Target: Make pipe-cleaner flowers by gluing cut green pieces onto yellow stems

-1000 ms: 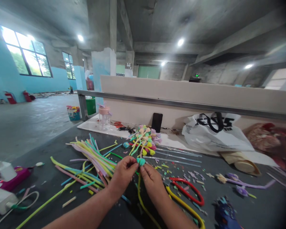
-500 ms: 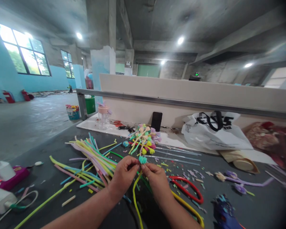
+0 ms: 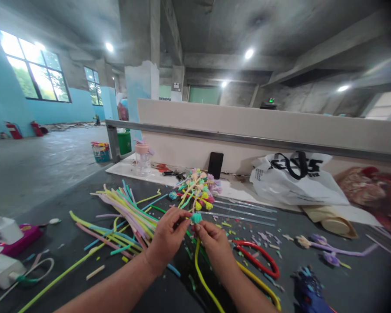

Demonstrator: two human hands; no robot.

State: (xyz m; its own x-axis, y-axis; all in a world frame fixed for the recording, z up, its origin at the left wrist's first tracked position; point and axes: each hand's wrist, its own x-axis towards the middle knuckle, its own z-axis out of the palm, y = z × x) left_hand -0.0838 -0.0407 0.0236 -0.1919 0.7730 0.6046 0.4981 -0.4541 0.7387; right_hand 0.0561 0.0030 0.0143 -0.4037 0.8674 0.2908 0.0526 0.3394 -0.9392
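A small turquoise pipe-cleaner flower [image 3: 196, 218] is held up between my hands over the dark table. My right hand [image 3: 213, 243] pinches it from below, where a yellow-green stem [image 3: 200, 274] hangs down toward me. From the other side, the thumb and forefinger of my left hand [image 3: 170, 231] close at the flower's left edge; whether they grip a petal is hard to see. Just behind lies a bunch of finished flowers [image 3: 198, 187] in pink, yellow, green and purple. Left of my hands, a heap of loose pipe cleaners [image 3: 127, 213] spreads out.
A red loop [image 3: 259, 259], trimmed scraps and a dark blue tool [image 3: 308, 289] lie to the right. Purple flowers [image 3: 332, 258] sit farther right. At the back stand a phone [image 3: 215, 165], a clear cup [image 3: 143, 160] and a white bag [image 3: 299, 180]. White chargers [image 3: 3, 267] are at left.
The stem's lower end has swung to the right. My left fingertips have shifted slightly up along the flower, and the view has moved a little. Both hands stay at the flower.
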